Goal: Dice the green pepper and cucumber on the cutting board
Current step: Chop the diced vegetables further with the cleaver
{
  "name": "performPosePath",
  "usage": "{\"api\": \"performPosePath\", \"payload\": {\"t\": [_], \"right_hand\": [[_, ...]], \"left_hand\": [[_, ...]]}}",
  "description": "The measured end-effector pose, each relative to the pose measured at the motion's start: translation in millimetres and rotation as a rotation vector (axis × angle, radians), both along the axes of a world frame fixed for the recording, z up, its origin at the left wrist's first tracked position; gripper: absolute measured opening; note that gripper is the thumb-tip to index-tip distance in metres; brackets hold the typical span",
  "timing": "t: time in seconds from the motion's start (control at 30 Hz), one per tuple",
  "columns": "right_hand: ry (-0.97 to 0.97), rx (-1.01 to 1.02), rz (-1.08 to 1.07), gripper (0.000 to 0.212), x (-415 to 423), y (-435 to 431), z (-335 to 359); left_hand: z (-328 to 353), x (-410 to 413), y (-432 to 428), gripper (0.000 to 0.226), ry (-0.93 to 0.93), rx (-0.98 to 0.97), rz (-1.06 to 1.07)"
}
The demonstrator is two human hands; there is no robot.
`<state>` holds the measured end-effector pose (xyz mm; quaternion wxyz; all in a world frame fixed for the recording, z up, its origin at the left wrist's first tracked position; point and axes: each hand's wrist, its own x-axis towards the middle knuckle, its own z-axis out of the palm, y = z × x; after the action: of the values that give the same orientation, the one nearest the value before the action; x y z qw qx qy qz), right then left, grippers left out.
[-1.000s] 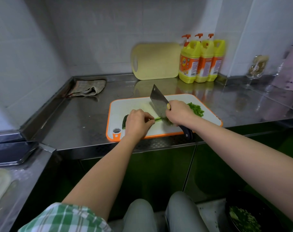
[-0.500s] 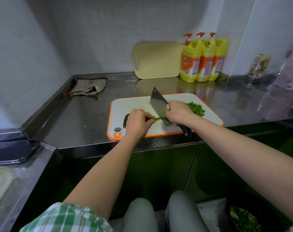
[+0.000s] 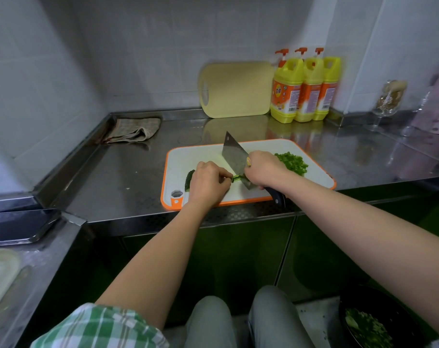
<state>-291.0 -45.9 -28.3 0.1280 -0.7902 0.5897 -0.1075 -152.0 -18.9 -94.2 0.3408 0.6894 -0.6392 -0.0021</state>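
Far left and lower down: a pale oval object on a lower steel surface, too blurred to name. Further back, a folded cloth in the rear corner of the steel counter.

Near the counter's front edge: a white cutting board with an orange rim. On its left part, a dark green cucumber, lying flat, its left end poking out from under the left hand. Left hand knuckles up, fingers curled down over the cucumber and pinning it to the board. A pale green cut end showing just past the fingertips.

Right beside those fingertips: a cleaver, heel of the blade down on the cucumber, far corner tilted up and away. Behind it, a yellow board leaning upright against the tiled wall.

Right hand wrapped tightly round the cleaver where the blade meets the handle, the dark handle end sticking out toward the counter edge. Just behind and right of that hand, on the cutting board: a heap of diced green pieces.

Against the wall, three yellow pump bottles side by side, touching. Further right, a stemmed glass. Bottom right, below counter level: a black bowl with chopped green bits inside.
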Motion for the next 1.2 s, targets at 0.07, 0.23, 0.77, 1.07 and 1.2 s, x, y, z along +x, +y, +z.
{"api": "performPosePath", "payload": {"t": [0.07,0.23,0.77,1.07,1.2], "right_hand": [[-0.044,-0.055,0.004,0.007,-2,-2,-3],[-0.042,-0.022,0.040,0.010,-5,-2,6],[-0.071,-0.031,0.036,0.013,-6,-2,5],[0.018,0.054,0.043,0.016,3,6,6],[-0.006,0.031,0.015,0.013,6,5,2]], "left_hand": [[-1,0,-1,0.019,-0.012,0.006,-0.001],[0,1,-2,0.018,-0.015,0.003,-0.009],[-1,0,0,0.021,0.033,-0.025,0.002],[-1,0,-1,0.016,0.050,0.015,0.010],[0,0,0,0.017,0.033,0.001,0.006]]}}
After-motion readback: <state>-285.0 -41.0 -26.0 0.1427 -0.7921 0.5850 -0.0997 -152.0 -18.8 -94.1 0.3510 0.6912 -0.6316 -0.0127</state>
